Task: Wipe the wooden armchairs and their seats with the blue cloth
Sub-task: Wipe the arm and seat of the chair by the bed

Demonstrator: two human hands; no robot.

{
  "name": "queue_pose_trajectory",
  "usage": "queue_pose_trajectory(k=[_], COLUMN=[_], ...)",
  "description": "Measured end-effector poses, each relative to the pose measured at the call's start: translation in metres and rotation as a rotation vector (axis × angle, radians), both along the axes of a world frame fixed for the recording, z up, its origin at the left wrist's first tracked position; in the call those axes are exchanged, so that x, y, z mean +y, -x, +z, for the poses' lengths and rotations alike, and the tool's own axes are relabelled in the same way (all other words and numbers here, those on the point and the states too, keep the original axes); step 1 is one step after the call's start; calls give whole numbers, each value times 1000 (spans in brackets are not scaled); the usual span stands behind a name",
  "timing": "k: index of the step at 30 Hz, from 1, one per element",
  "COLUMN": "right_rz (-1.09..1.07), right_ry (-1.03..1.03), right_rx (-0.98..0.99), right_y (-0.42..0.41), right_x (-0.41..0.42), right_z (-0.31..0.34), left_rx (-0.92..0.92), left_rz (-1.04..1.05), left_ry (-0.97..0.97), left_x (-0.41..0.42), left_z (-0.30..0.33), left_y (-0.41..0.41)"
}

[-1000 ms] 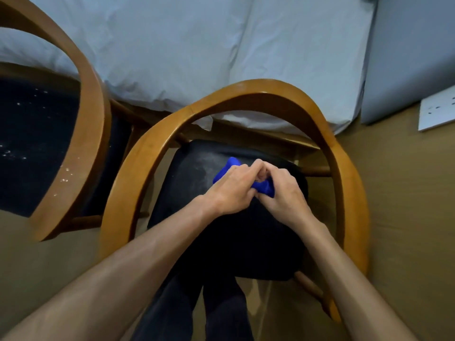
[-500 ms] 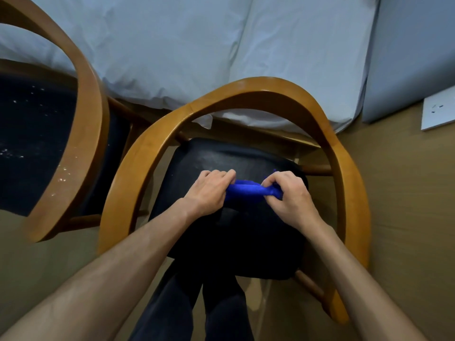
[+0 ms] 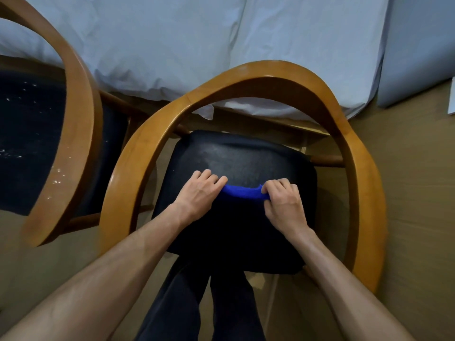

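A wooden armchair with a curved rail stands in front of me, its black seat dusty at the back. The blue cloth is stretched into a narrow band over the middle of that seat. My left hand grips its left end and my right hand pinches its right end with curled fingers. A second armchair stands at the left, with white specks on its dark seat and rail.
A bed with pale bedding runs along behind both chairs. A grey panel and a white wall socket are at the right. Brown floor surrounds the chairs. My dark trouser legs are below the seat.
My hands, together and bunching the cloth a second ago, have drawn apart and pulled the cloth out into a band across the seat, slightly nearer to me.
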State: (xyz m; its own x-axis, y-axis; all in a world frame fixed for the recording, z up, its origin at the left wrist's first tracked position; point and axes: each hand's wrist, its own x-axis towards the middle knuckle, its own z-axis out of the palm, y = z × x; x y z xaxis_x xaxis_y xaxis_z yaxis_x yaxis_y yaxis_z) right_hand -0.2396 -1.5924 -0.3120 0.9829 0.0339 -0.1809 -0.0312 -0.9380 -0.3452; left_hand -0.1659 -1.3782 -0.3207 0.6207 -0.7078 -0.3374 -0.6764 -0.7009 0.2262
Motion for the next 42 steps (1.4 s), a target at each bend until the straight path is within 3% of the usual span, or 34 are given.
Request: queue_pose_trajectory(k=[6,11,17,20,25,31,34,37,39,42], right_rz=[-56,-3,48,26,-136,172,345,357,225,-168], right_ry=[-22,-46,-12,-27,1,-64,62,131,37,-145], right_rx=[-61,66,315,370,273,327,419,504,400,184], right_y=[-16,10,39,32,-3,-13,-11,-4,3,14], right_x=[-7,-4,7,7,10,28,39,45,46,34], right_z=[4,-16,-51,-59,-61,-72,-90,-107,-110,-109], left_rx=[-100,-100,176,267,253,282,307,194,116,103], left_rz=[-7,-62,-71,65,500,567,542,382,214,-1], left_ry=[68,12,-191,-161,-44,-66,-90,-135,-146,-68], left_x=[-1,6,7,4,-1,10,15,12,4,-20], left_z=[9,-8,-44,-52,-52,-53,-57,-72,-82,-103], left_y=[-21,1,38,36,4,-1,8,26,39,48])
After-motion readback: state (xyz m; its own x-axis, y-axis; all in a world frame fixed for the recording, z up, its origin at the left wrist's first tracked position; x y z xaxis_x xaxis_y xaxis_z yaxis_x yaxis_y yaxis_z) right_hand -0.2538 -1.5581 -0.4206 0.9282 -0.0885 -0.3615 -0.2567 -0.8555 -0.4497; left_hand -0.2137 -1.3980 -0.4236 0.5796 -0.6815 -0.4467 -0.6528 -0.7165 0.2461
